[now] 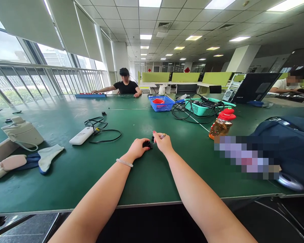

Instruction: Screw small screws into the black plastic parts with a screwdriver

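Note:
My left hand (139,147), with a pale bangle on its wrist, grips a small black part (147,144) against the green table (91,179). Just to the right, my right hand (163,141) is closed round a thin pen-like tool (162,136). The tool's lower end points down toward the black part; whether the two touch is too small to tell. Another small dark piece (152,138) shows between my hands.
A white power bank (82,135) with a black cable lies left. Farther left are a cream bottle (25,131) and a cloth item. Blue basket (161,103), cable-filled green basket (199,108), red-capped bottle (221,125) and dark bag (294,148) stand ahead and right. Two people sit beyond.

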A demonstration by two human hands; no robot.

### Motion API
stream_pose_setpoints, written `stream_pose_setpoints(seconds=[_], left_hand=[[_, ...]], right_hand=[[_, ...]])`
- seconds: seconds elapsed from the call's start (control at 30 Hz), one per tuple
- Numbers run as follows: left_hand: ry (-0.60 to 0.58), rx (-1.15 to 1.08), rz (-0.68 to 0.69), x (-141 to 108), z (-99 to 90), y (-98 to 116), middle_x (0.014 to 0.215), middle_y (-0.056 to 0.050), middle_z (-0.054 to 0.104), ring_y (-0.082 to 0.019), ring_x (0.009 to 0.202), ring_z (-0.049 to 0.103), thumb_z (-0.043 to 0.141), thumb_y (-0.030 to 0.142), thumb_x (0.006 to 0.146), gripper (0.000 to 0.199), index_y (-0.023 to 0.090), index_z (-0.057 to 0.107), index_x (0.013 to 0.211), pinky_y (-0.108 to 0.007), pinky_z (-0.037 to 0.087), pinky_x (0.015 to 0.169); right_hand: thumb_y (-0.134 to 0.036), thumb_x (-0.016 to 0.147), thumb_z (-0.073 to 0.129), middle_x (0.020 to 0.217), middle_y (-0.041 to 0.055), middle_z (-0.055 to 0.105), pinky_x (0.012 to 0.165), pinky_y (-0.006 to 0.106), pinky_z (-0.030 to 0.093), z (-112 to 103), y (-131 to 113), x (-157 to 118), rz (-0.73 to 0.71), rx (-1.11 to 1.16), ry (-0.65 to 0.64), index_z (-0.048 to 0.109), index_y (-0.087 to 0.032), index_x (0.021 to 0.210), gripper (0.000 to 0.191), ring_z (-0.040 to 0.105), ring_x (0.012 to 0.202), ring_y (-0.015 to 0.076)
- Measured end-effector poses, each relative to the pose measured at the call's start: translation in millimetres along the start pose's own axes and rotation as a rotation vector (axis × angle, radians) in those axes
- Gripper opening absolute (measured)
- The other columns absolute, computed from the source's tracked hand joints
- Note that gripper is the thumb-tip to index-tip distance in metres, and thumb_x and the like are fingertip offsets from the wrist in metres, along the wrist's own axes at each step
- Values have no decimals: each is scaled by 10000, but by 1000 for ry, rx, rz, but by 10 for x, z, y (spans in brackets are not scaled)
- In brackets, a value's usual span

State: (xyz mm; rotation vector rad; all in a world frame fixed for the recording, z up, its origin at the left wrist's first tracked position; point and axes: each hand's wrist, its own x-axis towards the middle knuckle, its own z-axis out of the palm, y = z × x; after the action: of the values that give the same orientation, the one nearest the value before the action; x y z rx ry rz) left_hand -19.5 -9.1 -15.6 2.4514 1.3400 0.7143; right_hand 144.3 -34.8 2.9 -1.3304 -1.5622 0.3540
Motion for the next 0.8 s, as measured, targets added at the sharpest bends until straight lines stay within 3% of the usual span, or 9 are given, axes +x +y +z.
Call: stream_pose_setpoints(seconds=[0.13,0.27,0.5,0.8], left_hand=[[-4,-28,42,10,2,-4,994,-59,735,-242,946,665,718,194,753,326,200,685,1077,-344,497,890],[5,-36,55,9,-7,12,963,-70,740,-253,936,670,707,191,764,263,182,696,1026,-353,494,880],[-24,-41,68,-1,-23,37,1044,-61,735,-231,931,670,744,234,736,397,208,673,1126,-331,499,869],[-22,11,63,12,34,-2,905,-76,731,-251,868,662,722,264,752,254,171,695,987,-367,495,844]], right_hand=[[-471,883,424,463,-7,443,494,275,207,50,-172,-67,-109,-125,-77,367,-201,462,504,386,480,122],[-389,865,453,490,-4,448,508,279,179,76,-219,-83,-158,-209,-100,359,-196,470,450,355,491,121],[-414,928,338,483,-14,389,514,262,227,-23,-150,-71,-166,-238,-1,281,-199,507,476,330,494,114],[-535,892,425,513,-3,453,542,259,276,30,-272,-138,-250,-229,86,371,-207,502,512,384,514,119]])
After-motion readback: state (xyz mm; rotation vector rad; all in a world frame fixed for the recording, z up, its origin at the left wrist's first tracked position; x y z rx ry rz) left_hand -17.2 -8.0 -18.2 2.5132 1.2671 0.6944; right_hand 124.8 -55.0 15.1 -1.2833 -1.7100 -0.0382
